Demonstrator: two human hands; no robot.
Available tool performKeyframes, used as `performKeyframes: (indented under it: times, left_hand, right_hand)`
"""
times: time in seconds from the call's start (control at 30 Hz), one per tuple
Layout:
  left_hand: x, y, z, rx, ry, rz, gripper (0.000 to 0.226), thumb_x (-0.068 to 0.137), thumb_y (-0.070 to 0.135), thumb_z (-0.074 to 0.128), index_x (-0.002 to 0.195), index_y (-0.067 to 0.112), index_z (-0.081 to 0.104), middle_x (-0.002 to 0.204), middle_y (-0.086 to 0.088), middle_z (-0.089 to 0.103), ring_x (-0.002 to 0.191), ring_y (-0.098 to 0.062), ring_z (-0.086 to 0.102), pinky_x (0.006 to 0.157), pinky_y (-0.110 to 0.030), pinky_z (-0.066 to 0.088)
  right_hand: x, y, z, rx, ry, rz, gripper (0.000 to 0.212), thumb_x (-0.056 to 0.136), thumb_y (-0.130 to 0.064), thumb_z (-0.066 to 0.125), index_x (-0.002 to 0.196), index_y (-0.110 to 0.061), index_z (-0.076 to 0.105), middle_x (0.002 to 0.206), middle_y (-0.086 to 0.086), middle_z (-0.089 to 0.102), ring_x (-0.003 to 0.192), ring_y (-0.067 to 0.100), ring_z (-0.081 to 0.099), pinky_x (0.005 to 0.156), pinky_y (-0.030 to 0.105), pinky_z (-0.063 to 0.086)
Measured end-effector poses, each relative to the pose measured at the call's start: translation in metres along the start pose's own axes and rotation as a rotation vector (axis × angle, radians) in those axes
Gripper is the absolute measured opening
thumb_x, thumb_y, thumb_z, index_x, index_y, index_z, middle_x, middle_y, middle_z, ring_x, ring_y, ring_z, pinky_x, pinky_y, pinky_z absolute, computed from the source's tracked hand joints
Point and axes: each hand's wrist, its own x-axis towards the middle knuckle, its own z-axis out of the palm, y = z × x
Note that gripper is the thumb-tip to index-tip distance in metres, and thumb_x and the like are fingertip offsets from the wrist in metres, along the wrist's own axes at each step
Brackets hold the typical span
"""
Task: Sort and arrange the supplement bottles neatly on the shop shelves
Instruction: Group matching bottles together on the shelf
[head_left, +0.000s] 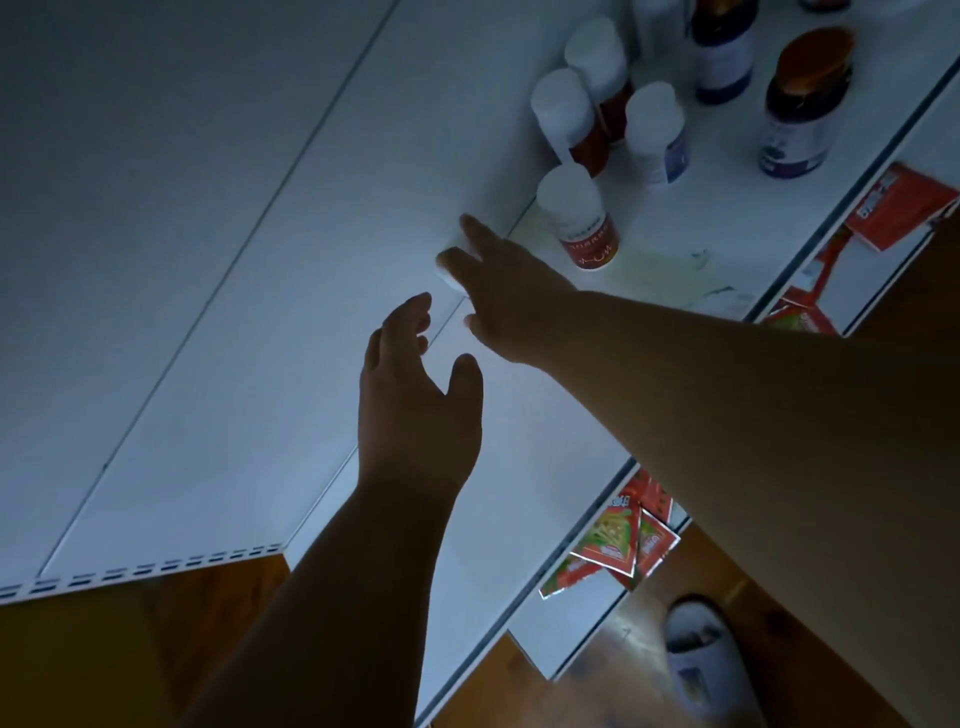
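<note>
Left hand (415, 405) open, fingers loosely spread, holding nothing; hovers over the bare near stretch of the shelf (509, 499). Right hand (498, 296) just beyond it, apart from it, arm crossing in from the right, fingers stretched out over a small white object (445, 274) at the seam where the shelf meets the back panel (234, 234). Gripped or only touched: cannot tell, too dim and mostly covered; a cap or a fallen bottle, perhaps.

Just right of that hand stands a red-label bottle (579, 223), upright and alone. Further back, a loose cluster of white-capped bottles (608, 98), then two dark bottles (802, 109) toward the front edge. Not in rows yet, so sorting looks to be at an early stage.

Step in hand, by the look of it: fetching the stray white piece from the back corner. Next move probably calls for closing the fingers round it and lifting clear without the forearm brushing the red-label bottle.

Plenty of open board to the left and in front of the hands. Front lip close under the right forearm; below it a lower tier with red sachets (621, 540). A yellowish smear (660, 270) marks the board beside the lone bottle.
</note>
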Motion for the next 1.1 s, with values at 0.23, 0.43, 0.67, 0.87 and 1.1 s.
performKeyframes:
  times: [0.23, 0.43, 0.67, 0.87, 1.1]
  left_hand:
    - [0.010, -0.012, 0.006, -0.005, -0.017, -0.017, 0.053, 0.092, 0.027, 0.062, 0.140, 0.029, 0.039, 0.140, 0.009, 0.048, 0.124, -0.010, 0.050, 0.102, -0.033, 0.045]
    - [-0.004, -0.003, 0.003, -0.083, -0.057, -0.082, 0.042, 0.099, 0.039, 0.046, 0.140, 0.030, 0.040, 0.141, 0.009, 0.047, 0.124, -0.010, 0.049, 0.103, -0.034, 0.044]
    - [-0.064, 0.088, -0.020, -0.351, -0.180, -0.187, 0.067, 0.089, 0.069, 0.014, 0.141, 0.036, 0.040, 0.148, 0.012, 0.042, 0.133, -0.005, 0.039, 0.109, -0.028, 0.032]
    - [-0.115, 0.209, -0.080, -0.563, -0.453, -0.221, 0.088, 0.075, 0.082, 0.009, 0.140, 0.035, 0.044, 0.146, 0.011, 0.046, 0.131, -0.010, 0.045, 0.113, -0.041, 0.035]
    - [-0.125, 0.363, -0.159, -0.783, -0.483, -0.097, 0.078, 0.082, 0.076, 0.013, 0.141, 0.034, 0.045, 0.141, 0.016, 0.049, 0.121, 0.001, 0.050, 0.085, -0.005, 0.036]
  right_hand:
    - [0.004, -0.007, 0.004, 0.083, 0.173, -0.084, 0.034, 0.091, -0.009, 0.060, 0.121, -0.010, 0.044, 0.111, 0.014, 0.059, 0.093, 0.025, 0.061, 0.088, 0.039, 0.055]
    - [-0.042, 0.008, -0.020, 0.438, 0.102, 0.168, 0.035, 0.093, -0.030, 0.062, 0.119, -0.013, 0.045, 0.107, 0.007, 0.061, 0.093, 0.022, 0.064, 0.080, 0.033, 0.056]
    - [-0.149, -0.011, -0.134, 1.009, 0.080, 0.472, 0.036, 0.084, -0.039, 0.072, 0.112, -0.032, 0.052, 0.104, -0.010, 0.060, 0.090, 0.010, 0.063, 0.078, 0.024, 0.054]
    - [-0.219, -0.038, -0.276, 1.103, 0.177, 0.574, 0.048, 0.063, -0.060, 0.079, 0.101, -0.039, 0.058, 0.104, -0.003, 0.067, 0.092, 0.019, 0.071, 0.082, 0.046, 0.059]
    - [-0.249, -0.062, -0.462, 1.206, 0.210, 0.484, 0.033, 0.080, -0.031, 0.075, 0.105, -0.019, 0.057, 0.090, 0.003, 0.067, 0.078, 0.020, 0.067, 0.075, 0.046, 0.059]
